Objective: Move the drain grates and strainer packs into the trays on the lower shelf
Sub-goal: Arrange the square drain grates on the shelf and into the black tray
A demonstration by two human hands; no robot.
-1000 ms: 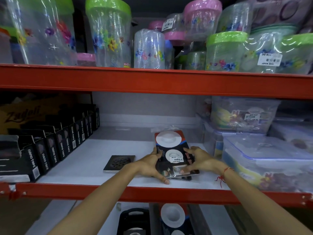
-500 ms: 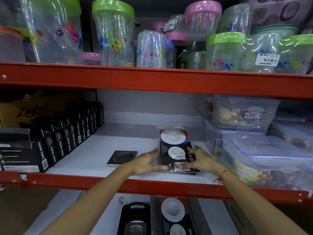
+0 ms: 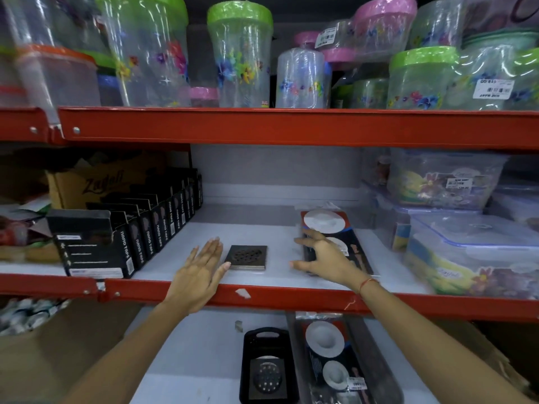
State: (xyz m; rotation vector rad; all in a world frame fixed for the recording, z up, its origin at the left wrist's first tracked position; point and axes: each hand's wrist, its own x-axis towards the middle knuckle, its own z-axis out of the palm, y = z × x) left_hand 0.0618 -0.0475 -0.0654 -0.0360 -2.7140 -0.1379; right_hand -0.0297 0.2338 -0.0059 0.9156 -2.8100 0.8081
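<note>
On the middle shelf (image 3: 175, 243) a square drain grate (image 3: 247, 257) lies flat, and the left hand (image 3: 201, 272) rests open beside it, fingers straight and together, thumb tip at the grate's left edge, gripping nothing. The right hand (image 3: 323, 258) lies spread on a stack of strainer packs (image 3: 323, 223) near the clear lidded boxes (image 3: 472, 252), its grip apart, not closed around them. Below, a black tray (image 3: 268, 339) holds a grate and a longer tray (image 3: 376, 360) holds strainer packs
</note>
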